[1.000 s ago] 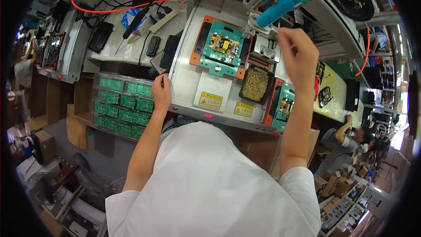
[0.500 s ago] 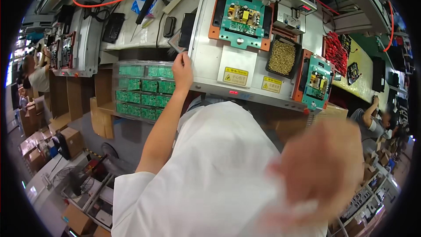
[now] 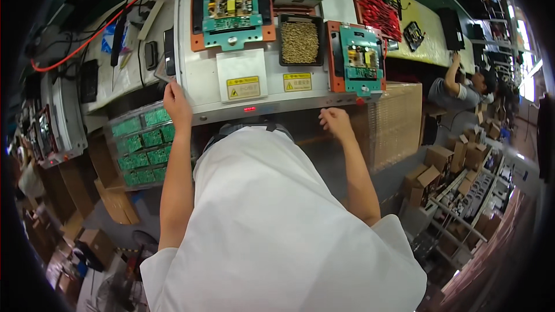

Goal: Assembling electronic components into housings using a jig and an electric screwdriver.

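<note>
My left hand (image 3: 177,104) is closed at the left front corner of a white metal workstation (image 3: 199,89), just below a small flat grey piece (image 3: 164,71). Whatever its fingers hold is hidden. By the front edge, my right hand (image 3: 336,122) hovers with fingers loosely curled and nothing visible in them. On the workstation, a teal and orange fixture (image 3: 217,36) carries a circuit board (image 3: 230,7). A second teal and orange fixture (image 3: 336,63) on the right bears another board (image 3: 362,56). Between them stands a black tray (image 3: 284,63) of small brass-coloured parts (image 3: 299,41).
Green circuit boards (image 3: 134,160) lie in clear trays at the left. Red wired parts (image 3: 378,16) are heaped on the yellow bench to the right, where another person (image 3: 462,89) works. A cardboard stack (image 3: 395,124) stands below the right fixture.
The view has swung toward the right. My right hand has come down from close to the camera to the workstation's front edge. My left hand stays by the left corner.
</note>
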A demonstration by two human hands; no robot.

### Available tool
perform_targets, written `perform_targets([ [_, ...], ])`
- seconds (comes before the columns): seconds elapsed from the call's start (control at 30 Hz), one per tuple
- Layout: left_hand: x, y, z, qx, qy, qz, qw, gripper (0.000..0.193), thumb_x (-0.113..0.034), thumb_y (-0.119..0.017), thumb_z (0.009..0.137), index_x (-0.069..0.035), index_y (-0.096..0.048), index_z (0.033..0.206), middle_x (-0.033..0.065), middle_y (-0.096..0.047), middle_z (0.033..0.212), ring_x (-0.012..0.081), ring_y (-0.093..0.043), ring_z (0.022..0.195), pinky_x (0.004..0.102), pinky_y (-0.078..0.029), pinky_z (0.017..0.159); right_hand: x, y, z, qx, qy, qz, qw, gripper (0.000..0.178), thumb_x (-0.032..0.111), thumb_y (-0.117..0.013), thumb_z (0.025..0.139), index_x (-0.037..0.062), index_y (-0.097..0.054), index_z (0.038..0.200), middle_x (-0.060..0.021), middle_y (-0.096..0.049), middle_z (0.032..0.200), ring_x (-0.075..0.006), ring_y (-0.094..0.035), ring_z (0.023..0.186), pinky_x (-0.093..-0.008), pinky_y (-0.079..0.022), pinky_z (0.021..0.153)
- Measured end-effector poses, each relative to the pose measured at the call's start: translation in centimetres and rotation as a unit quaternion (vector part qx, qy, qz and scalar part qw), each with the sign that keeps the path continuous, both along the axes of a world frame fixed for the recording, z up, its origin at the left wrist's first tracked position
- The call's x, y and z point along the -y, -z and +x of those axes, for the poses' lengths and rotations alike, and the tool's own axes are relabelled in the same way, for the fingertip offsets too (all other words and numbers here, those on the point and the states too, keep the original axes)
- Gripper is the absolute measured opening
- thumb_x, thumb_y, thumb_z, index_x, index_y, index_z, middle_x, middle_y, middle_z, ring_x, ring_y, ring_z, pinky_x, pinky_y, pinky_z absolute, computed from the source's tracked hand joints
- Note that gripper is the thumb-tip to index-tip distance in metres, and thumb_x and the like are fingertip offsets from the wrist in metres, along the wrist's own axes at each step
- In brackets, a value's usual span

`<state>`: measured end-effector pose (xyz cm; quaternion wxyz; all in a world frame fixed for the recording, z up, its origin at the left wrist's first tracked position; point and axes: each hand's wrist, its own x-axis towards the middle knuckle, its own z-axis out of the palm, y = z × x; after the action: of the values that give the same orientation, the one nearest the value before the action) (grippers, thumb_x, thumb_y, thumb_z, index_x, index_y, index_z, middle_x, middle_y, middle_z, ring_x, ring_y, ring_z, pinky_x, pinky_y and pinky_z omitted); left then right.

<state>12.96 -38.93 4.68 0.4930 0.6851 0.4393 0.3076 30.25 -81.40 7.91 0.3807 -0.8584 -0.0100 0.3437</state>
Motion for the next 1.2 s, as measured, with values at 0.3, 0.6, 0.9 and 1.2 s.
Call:
perform_targets([
  [0.3, -2.5, 1.5, -1.0, -0.024, -0.010, 0.021, 0.999, 0.035, -0.027, -0.046, 0.104, 0.004, -0.062, 0.099, 0.0034, -0.058, 0.080, 0.0130, -0.046, 0.076, 0.0304, -0.043, 0.071, 2.7, 1.8, 1.5, -0.065, 0.307, 0.198, 0.929, 0.035, 0.041, -0.060, 0.098, 0.0068, -0.064, 0.099, -0.0036, -0.068, 0.086, -0.0110, -0.064, 0.071, -0.0265, -0.050, 0.055],
  [0.6, -2.8, 3.3, 0.2, -0.024, -0.031, 0.064, 0.997, 0.037, -0.028, -0.048, 0.103, 0.006, -0.059, 0.093, 0.0064, -0.052, 0.072, 0.0129, -0.043, 0.071, 0.0331, -0.041, 0.066, 1.3, 3.8, 2.6, -0.060, 0.334, 0.242, 0.909, 0.033, 0.039, -0.064, 0.096, 0.0062, -0.059, 0.091, -0.0078, -0.067, 0.087, -0.0134, -0.066, 0.071, -0.0323, -0.058, 0.053],
  [0.9, -4.9, 5.0, -1.3, 0.003, 0.025, -0.020, 0.999, 0.038, -0.031, -0.053, 0.102, 0.004, -0.064, 0.113, 0.0060, -0.066, 0.098, 0.0126, -0.055, 0.090, 0.0291, -0.046, 0.083, -0.6, 5.0, 3.7, -0.083, 0.301, 0.282, 0.907, 0.032, 0.037, -0.063, 0.096, 0.0067, -0.059, 0.089, -0.0087, -0.066, 0.085, -0.0155, -0.066, 0.071, -0.0343, -0.058, 0.054],
  [1.2, -5.3, 9.1, -11.9, 0.031, 0.171, -0.068, 0.982, 0.051, -0.008, -0.069, 0.090, 0.001, -0.051, 0.136, 0.0084, -0.063, 0.123, 0.0175, -0.060, 0.110, 0.0313, -0.047, 0.095, -3.1, 9.4, 0.6, -0.127, 0.227, 0.311, 0.914, 0.031, 0.034, -0.064, 0.095, 0.0055, -0.060, 0.107, -0.0083, -0.066, 0.094, -0.0140, -0.063, 0.074, -0.0323, -0.058, 0.057],
])
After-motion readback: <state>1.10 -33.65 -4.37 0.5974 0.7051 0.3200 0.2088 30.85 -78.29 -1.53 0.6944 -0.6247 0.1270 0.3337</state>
